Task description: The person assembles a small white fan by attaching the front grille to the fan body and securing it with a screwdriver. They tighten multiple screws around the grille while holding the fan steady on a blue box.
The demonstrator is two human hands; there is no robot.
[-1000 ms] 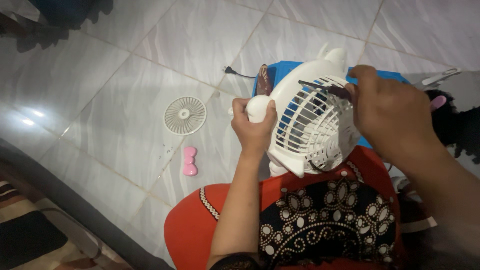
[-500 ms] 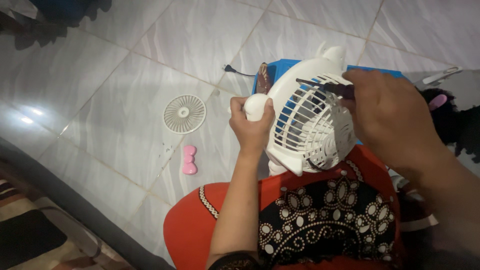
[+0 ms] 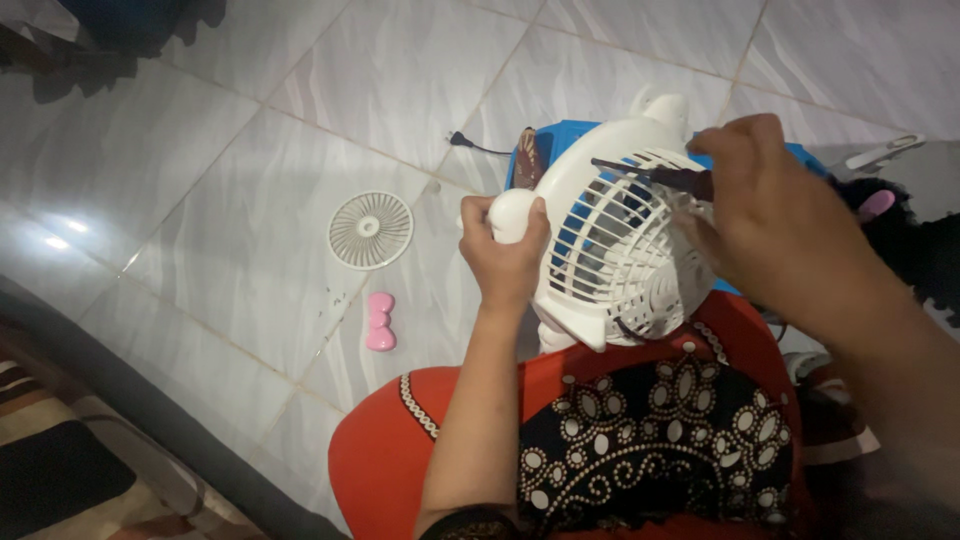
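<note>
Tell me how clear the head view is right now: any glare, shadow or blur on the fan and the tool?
Head view: glare spots on the floor tiles at left; top-left corner in deep shadow; fan grille sharp and evenly lit; right hand slightly soft; screwdriver dark but readable; left hand clear.

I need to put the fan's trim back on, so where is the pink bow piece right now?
The pink bow lies on the tiled floor, left of the left hand, just below the round white grille.
</note>
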